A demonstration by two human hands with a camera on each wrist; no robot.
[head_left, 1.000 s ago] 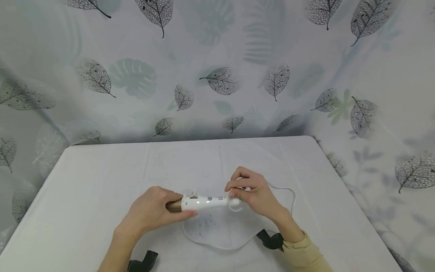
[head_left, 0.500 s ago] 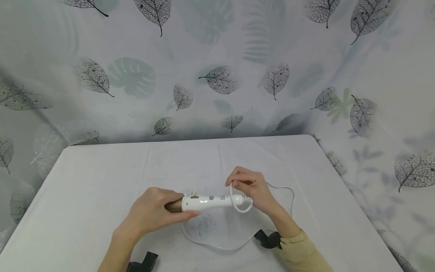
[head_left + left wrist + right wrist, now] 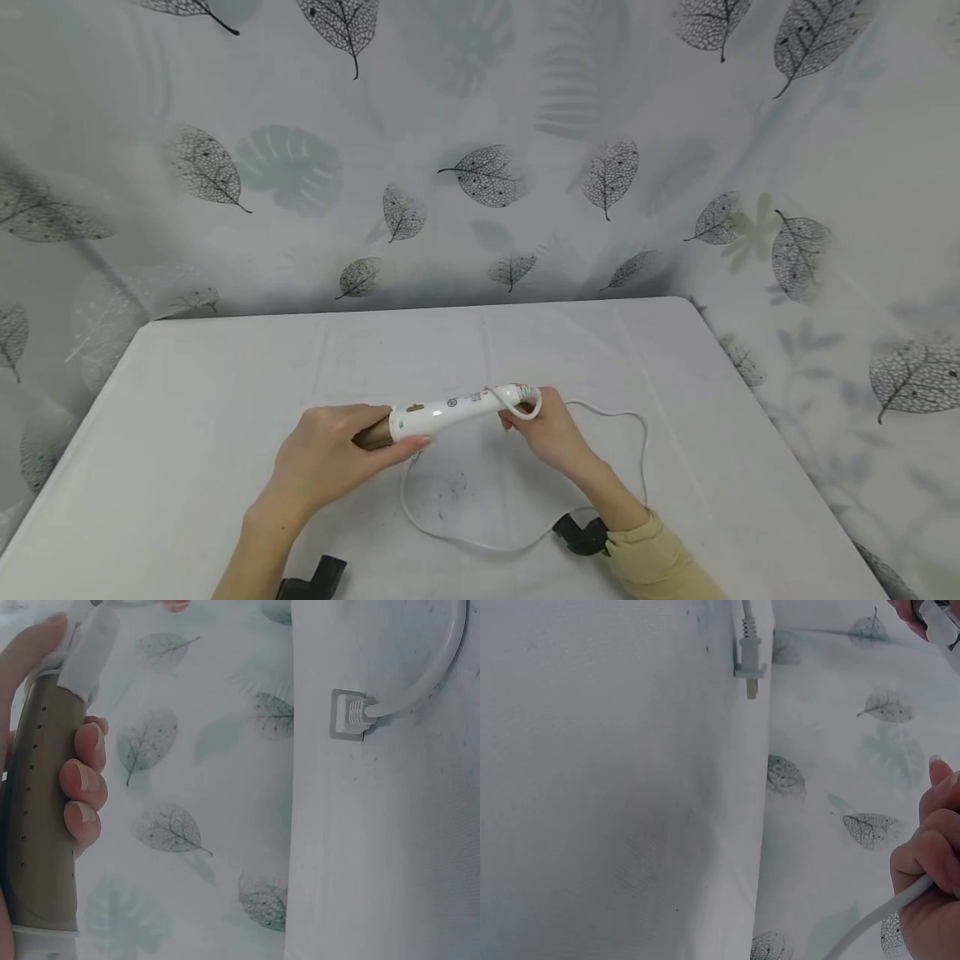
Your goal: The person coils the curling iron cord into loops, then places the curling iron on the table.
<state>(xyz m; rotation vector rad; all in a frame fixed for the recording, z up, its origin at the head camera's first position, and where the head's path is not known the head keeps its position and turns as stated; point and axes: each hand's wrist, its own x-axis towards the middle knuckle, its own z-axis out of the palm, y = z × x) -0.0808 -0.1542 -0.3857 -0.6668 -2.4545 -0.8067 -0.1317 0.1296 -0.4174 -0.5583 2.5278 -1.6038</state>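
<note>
Your left hand (image 3: 322, 458) and right hand (image 3: 551, 433) are sharing a styling iron (image 3: 450, 412), which is slanting above the counter's middle (image 3: 225, 375), its tail pointing towards the counter's right side. It is probably feeling light and rigid, though the glossy white casing (image 3: 431, 419) may be proving slippery; its handle is likely offering the surest hold. Its cord (image 3: 881, 910) is looking soft and bendy. Your left hand is gripping the gold-brown section (image 3: 45, 795), opening only as wide as that thickness. Your right hand is curling closed around the cord over the counter's right half. 1 plug (image 3: 748, 656) is lying on the counter.
</note>
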